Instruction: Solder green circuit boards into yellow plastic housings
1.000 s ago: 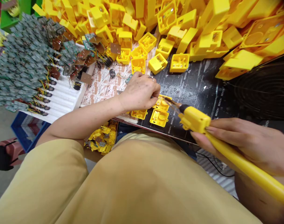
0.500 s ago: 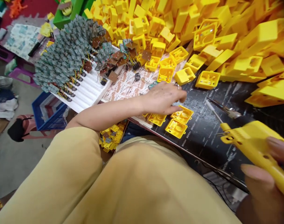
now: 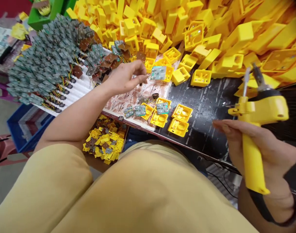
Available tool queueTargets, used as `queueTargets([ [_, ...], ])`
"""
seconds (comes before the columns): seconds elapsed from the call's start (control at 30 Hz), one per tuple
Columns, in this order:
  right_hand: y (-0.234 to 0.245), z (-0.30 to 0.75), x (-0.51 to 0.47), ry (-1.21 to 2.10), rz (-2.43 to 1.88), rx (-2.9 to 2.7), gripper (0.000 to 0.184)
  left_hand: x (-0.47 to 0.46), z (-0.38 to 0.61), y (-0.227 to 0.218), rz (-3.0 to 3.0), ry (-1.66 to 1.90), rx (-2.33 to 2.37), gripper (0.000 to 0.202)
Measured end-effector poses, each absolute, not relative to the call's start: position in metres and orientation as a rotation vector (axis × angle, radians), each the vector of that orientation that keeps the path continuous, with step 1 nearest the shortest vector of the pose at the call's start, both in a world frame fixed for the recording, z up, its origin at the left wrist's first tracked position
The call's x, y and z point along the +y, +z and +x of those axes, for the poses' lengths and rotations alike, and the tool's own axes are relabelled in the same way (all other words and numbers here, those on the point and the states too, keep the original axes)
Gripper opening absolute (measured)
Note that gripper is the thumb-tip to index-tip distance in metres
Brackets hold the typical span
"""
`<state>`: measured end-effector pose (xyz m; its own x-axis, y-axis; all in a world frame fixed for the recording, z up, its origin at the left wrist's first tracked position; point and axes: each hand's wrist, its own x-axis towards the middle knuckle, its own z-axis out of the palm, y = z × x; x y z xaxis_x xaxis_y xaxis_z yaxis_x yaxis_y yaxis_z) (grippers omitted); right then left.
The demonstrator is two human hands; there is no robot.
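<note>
In my right hand (image 3: 271, 152) is a yellow soldering gun (image 3: 255, 158), its metal tip and feed tube pointing up over the black bench surface; thumb and forefinger stretch out beside the handle. My left hand (image 3: 128, 76) hovers over the patterned sheet, fingers bent, with a gap between thumb and fingertips and nothing visible in it. Just right of it a grey-green circuit board (image 3: 158, 73) lies on an open yellow case. Nearer me, another circuit board (image 3: 162, 108) lies over yellow case halves (image 3: 159, 119). Two open case halves (image 3: 178, 127) lie to their right.
A large heap of yellow cases (image 3: 177, 19) fills the back. Rows of wired circuit boards (image 3: 48, 58) stand on white foam (image 3: 77, 94) at left. A box of yellow parts (image 3: 105, 139) sits below the bench edge, near a blue crate (image 3: 26, 129).
My left hand has moved left and back, off the near case halves, uncovering circuit boards there. The soldering gun has swung upright and away from the bench in my right hand. The view has shifted.
</note>
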<state>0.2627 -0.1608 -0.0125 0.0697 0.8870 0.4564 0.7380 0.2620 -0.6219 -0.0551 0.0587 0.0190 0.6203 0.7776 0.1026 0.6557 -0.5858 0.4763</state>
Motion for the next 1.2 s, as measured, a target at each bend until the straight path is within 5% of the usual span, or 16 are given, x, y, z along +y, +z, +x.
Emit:
queueTargets([
  [0.27,0.0,0.239,-0.117,0.439,-1.222,-1.669,0.036,-0.007,0.024,0.054,2.609,0.295,0.543,0.018],
  [0.5,-0.008,0.236,-0.133,0.2,-1.298,-1.464,0.037,-0.016,0.032,0.032,1.865,0.683,0.648,0.031],
  [0.67,-0.007,0.233,-0.135,-0.224,-1.248,-1.524,0.035,-0.036,0.041,0.009,1.145,0.52,0.57,0.05],
  [0.93,-0.012,0.222,-0.134,-0.122,-1.234,-1.474,0.042,-0.052,0.057,0.007,0.839,0.678,0.533,0.026],
  [1.2,-0.019,0.214,-0.136,-0.024,-1.229,-1.38,0.042,-0.051,0.052,0.009,0.764,0.675,0.544,0.039],
])
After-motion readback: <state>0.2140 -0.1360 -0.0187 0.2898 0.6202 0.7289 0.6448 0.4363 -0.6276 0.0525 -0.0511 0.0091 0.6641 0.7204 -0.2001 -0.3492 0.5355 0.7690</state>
